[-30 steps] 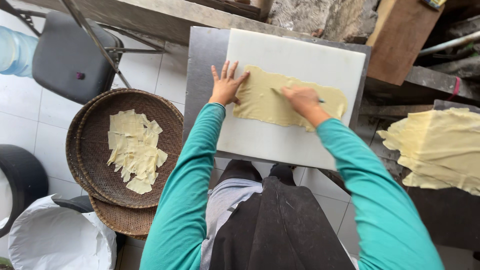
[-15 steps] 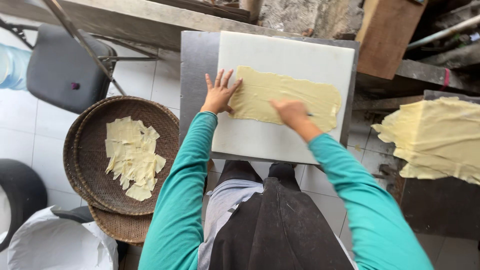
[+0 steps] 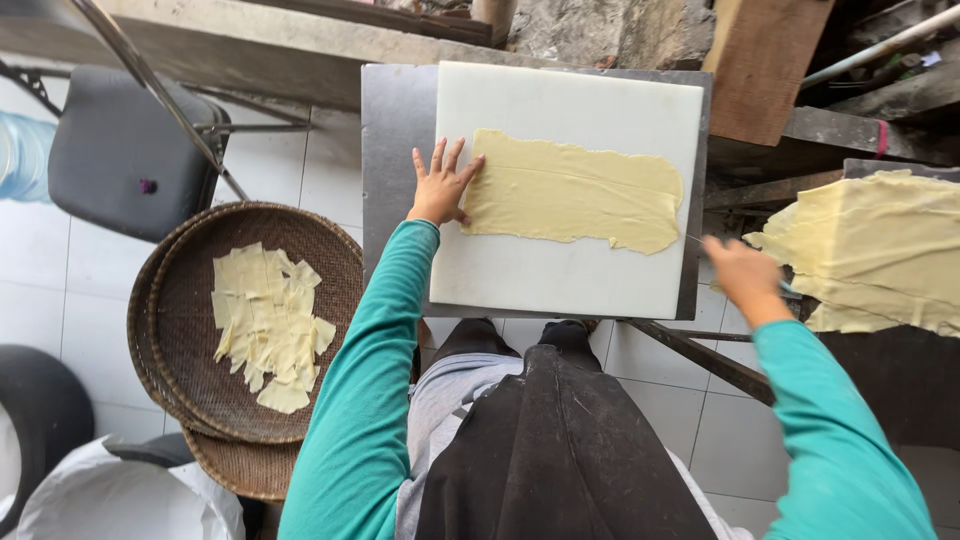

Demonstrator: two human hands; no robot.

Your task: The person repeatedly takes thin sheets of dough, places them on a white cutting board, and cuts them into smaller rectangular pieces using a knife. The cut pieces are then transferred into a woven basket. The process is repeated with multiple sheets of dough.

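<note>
Nearest to me, my right hand [image 3: 742, 277] hangs just off the right edge of the white cutting board [image 3: 560, 270], blurred. Something thin shows at its fingers, but I cannot tell whether it grips it or is loose. Just right of that hand lies a larger pile of pale dough sheets [image 3: 880, 250] on a dark surface.

Farther out, my left hand [image 3: 440, 188] lies flat and released, fingers spread, pointing away from me. Its fingertips touch the left end of the dough strip [image 3: 570, 190], pressing it to the board. The strip lies on the far half of the board, its long axis running left to right, from my left hand towards the board's right edge. A faint lengthwise line runs along its upper part. Its right end is rounded and ragged.

The board rests on a grey metal tabletop [image 3: 395, 130]. Left of my left arm, lower down, a round woven basket [image 3: 180, 310] holds cut dough pieces [image 3: 268, 325].
</note>
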